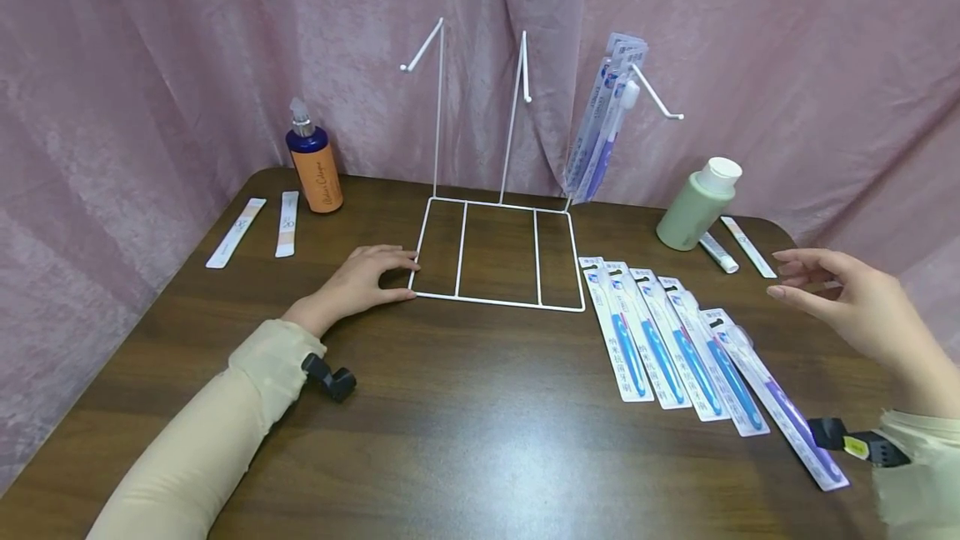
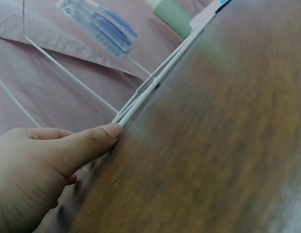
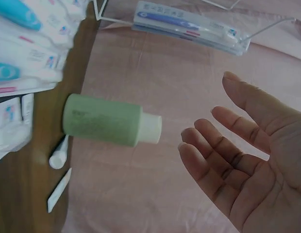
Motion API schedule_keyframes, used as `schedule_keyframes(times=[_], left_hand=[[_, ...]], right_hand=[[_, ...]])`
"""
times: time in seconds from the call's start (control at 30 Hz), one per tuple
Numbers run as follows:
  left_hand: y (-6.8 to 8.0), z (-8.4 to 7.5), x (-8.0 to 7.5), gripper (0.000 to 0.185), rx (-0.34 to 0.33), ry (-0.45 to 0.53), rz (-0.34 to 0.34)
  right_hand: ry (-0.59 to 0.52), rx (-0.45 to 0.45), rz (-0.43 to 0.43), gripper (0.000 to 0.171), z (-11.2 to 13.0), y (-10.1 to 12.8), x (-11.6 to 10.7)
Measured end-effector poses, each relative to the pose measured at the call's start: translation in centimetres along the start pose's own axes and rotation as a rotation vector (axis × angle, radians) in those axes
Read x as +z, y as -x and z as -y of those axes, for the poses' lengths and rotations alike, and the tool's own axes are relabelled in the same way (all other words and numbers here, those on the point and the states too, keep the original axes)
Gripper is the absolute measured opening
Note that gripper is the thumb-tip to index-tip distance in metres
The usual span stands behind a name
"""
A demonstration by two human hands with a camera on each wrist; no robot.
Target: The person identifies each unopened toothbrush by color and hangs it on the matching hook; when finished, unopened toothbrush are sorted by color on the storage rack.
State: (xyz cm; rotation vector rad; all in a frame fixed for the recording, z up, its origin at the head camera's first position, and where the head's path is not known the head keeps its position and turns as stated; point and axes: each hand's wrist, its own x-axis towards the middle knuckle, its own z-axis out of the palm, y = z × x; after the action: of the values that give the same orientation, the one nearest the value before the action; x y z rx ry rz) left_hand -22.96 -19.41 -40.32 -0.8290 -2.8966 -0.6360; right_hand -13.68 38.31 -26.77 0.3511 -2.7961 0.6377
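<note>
My left hand (image 1: 367,277) holds the left front corner of a white wire display rack (image 1: 498,302), the thumb touching the wire at the corner in the left wrist view. The rack's base lies on the table, with three hooked uprights behind. Packaged toothbrushes (image 1: 603,127) hang from its right hook; the left and middle hooks are bare. Over the right side of the table, my right hand (image 1: 847,298) is raised with nothing in it, fingers loosely bent and apart. Several more packaged toothbrushes (image 1: 675,348), blue-handled and one purple, lie fanned between it and the rack.
A green bottle with a white cap (image 1: 697,207) stands at the back right, beside a white tube (image 1: 718,253) and a slim white packet (image 1: 748,247). At the back left are an orange-and-blue pump bottle (image 1: 315,169) and two slim packets (image 1: 236,233). A pink curtain (image 1: 187,48) hangs behind.
</note>
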Motion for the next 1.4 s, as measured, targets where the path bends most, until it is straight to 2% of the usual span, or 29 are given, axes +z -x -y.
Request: schedule_keyframes(times=[0.2,0.33,0.57,0.73,1.03,1.4], left_hand=[[0.0,-0.2,-0.1,0.048,0.003,0.011,0.008],[0.1,-0.2,-0.2,0.048,-0.004,0.010,0.010],[0.2,-0.3,-0.3,0.047,0.009,0.017,0.002],[0.2,-0.3,-0.2,0.047,0.007,0.021,-0.001],[0.2,-0.4,-0.4,0.048,0.008,0.022,0.000],[0.1,-0.2,-0.3,0.047,0.016,0.013,-0.003]], right_hand=[[0.028,0.041,0.030,0.039,-1.5,2.2,0.7],[0.007,0.039,0.052,0.039,-2.8,3.3,1.6],[-0.051,0.051,0.149,0.045,-4.9,4.8,3.4],[-0.020,0.069,0.204,0.045,-5.7,5.6,4.5],[0.064,0.113,0.268,0.043,-6.2,6.1,6.0],[0.132,0.155,0.350,0.059,-6.1,5.5,6.7]])
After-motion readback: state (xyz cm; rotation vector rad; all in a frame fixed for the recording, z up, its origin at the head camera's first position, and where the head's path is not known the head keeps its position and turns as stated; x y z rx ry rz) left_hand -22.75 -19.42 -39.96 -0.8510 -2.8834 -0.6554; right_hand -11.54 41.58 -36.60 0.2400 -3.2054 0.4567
